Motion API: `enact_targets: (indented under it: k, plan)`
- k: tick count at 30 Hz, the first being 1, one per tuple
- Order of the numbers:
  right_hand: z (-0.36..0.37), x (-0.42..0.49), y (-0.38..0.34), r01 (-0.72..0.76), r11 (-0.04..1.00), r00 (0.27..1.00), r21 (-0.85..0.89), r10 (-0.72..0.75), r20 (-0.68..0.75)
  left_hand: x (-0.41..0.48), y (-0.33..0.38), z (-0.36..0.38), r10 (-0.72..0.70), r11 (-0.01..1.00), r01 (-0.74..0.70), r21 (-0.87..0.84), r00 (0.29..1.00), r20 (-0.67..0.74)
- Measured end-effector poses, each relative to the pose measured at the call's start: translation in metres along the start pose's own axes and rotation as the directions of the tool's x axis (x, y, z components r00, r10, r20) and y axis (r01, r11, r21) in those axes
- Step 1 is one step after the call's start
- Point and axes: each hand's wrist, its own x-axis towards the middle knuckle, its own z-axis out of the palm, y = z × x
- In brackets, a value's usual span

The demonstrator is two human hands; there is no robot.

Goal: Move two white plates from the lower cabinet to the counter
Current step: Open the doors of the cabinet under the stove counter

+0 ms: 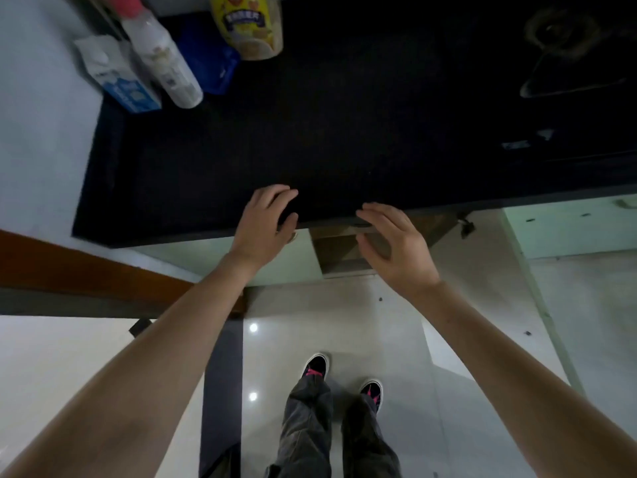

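Observation:
I look straight down at a black counter (344, 132). My left hand (265, 225) hovers over the counter's front edge with fingers spread and nothing in it. My right hand (393, 243) is held just off that edge, fingers apart and empty, above the opening of the lower cabinet (341, 253). The cabinet's pale green door (568, 232) stands swung open to the right. Only a brown wooden inside shows in the opening. No white plate is in view on the counter or in the cabinet.
At the counter's back left stand a blue-and-white carton (120, 81), a white bottle (162, 56), a blue pouch (210, 63) and a yellow-labelled jar (248, 25). A dark cooktop (568, 46) lies at the right. My shoes (344, 377) stand on the glossy floor.

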Motion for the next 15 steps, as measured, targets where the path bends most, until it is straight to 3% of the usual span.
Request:
enact_targets:
  k: [3,7,12,15]
  plan:
    - [0.038,0.048,-0.020,0.022,0.998,0.996,-0.052,-0.018,0.083,-0.030,-0.014,0.002,0.000,1.000,-0.002,-0.019,0.991,-0.134]
    - [0.081,0.088,-0.019,0.132,0.966,0.952,-0.222,-0.062,0.300,-0.057,-0.033,0.022,0.017,1.000,-0.012,0.024,0.979,-0.205]
    - [0.109,0.118,0.000,0.320,0.844,0.876,-0.430,-0.090,0.474,-0.056,-0.034,0.054,0.245,0.968,-0.228,0.106,0.947,-0.207]
    - [0.110,0.120,0.009,0.347,0.830,0.877,-0.437,-0.122,0.465,-0.056,-0.037,0.071,0.037,0.997,-0.033,0.064,0.997,-0.071]
